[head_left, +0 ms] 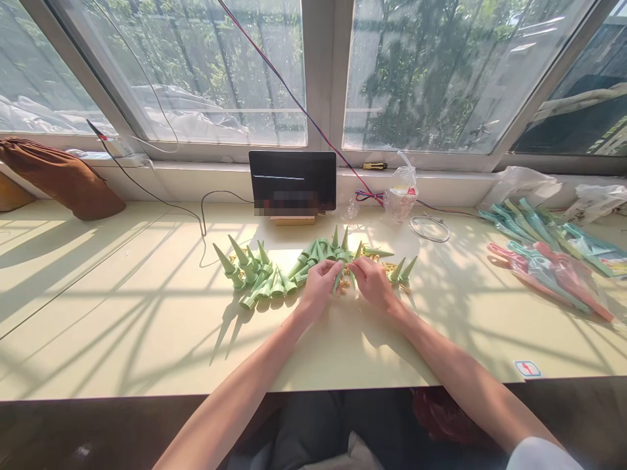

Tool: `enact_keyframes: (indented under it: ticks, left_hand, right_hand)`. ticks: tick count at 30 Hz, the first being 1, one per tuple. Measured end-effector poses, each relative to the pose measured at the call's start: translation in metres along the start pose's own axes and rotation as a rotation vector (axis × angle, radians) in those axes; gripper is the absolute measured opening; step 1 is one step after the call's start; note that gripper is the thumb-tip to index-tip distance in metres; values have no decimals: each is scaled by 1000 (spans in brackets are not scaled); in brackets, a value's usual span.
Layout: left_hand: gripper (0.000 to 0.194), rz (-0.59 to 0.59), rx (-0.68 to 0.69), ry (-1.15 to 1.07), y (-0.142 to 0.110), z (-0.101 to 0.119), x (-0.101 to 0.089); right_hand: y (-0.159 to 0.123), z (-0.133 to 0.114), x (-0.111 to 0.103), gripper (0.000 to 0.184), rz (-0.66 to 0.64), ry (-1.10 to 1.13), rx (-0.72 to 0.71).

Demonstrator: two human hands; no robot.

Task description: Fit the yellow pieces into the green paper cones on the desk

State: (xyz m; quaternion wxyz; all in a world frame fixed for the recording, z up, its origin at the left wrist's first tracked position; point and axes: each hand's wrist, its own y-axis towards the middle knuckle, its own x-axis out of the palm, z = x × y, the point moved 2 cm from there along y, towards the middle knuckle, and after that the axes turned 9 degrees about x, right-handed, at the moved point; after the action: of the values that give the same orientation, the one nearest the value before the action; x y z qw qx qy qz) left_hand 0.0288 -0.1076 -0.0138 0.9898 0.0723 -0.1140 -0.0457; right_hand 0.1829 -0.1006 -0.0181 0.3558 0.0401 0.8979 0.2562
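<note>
In the head view, my left hand (319, 286) is closed on a green plastic spike (337, 281), its fingers bent around it above the table. Close by on the right, my right hand (373, 281) has its thumb and fingers pinched together; what lies between them is too small to make out. Several more green plastic spikes (277, 284) are grouped to the left of my hands, some upright and some lying down. Two upright spikes (404, 271) stand right of my right hand. Small yellowish parts (345, 285) are scattered under and behind my hands.
A dark tablet (292, 183) stands at the back on a wooden holder. Beside it are a plastic cup in a bag (401, 196) and a coiled cable (430, 228). Bagged pink and green handled items (548, 274) lie right; a brown bag (63, 179) lies left.
</note>
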Motion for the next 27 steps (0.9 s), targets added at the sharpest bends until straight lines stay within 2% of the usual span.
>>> enact_keyframes:
  ticks: [5,10,18,22,27]
  left_hand:
    - [40,-27,0,0,-1,1,2]
    - [38,-54,46,17,-2,3,4]
    - [41,-43,87,100,-5,5,7]
    - [41,-43,128,147,-6,3,8]
    - [36,-54,210,211,-7,-3,7]
  right_hand:
    - [-3,-3,-1,36,28,-43,-17]
    - [-6,-6,1,36,56,30,17]
    - [-8,-11,3,47,74,212,256]
    - [-8,-12,4,50,54,278,332]
    - [-9,-8,10,50,-1,481,465]
